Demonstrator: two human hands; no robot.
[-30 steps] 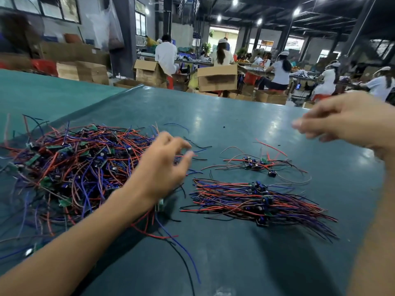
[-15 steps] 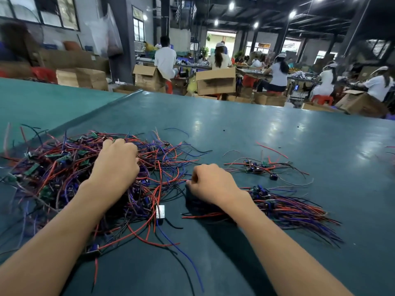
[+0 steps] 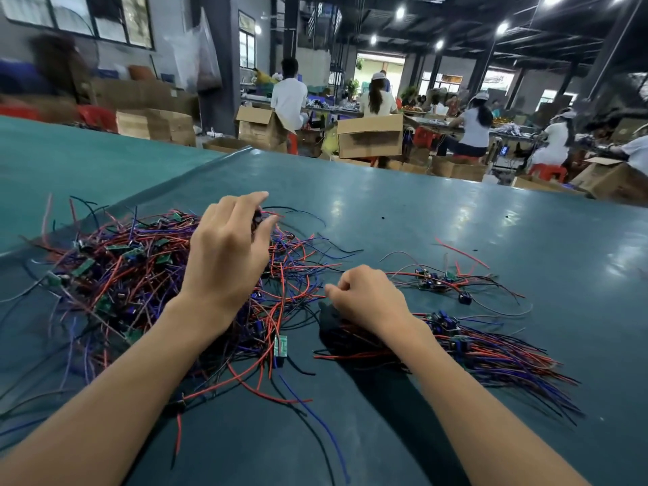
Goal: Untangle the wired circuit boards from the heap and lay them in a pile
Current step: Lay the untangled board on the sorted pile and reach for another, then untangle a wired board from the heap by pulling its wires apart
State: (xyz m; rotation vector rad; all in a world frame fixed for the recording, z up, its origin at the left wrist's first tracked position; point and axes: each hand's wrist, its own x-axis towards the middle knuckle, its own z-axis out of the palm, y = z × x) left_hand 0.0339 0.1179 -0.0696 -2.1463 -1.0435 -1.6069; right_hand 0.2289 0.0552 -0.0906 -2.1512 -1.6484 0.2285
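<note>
A tangled heap of small green circuit boards with red, blue and black wires covers the left of the green table. My left hand is raised over the heap's right side and pinches a dark wired board between thumb and fingers. My right hand is curled, with wires from the heap's right edge pinched at its fingertips. It sits at the left end of the sorted pile, whose wires lie side by side. A smaller loose bunch of boards lies behind that pile.
A single board lies at the heap's near edge among stray wires. The table's far edge runs across the view, with cardboard boxes and several seated workers beyond it. A lighter green surface adjoins on the left.
My left hand has risen from the heap and shifted right, lifting a board. My right hand, up at the right a second ago, came down to the sorted pile and stays there.
</note>
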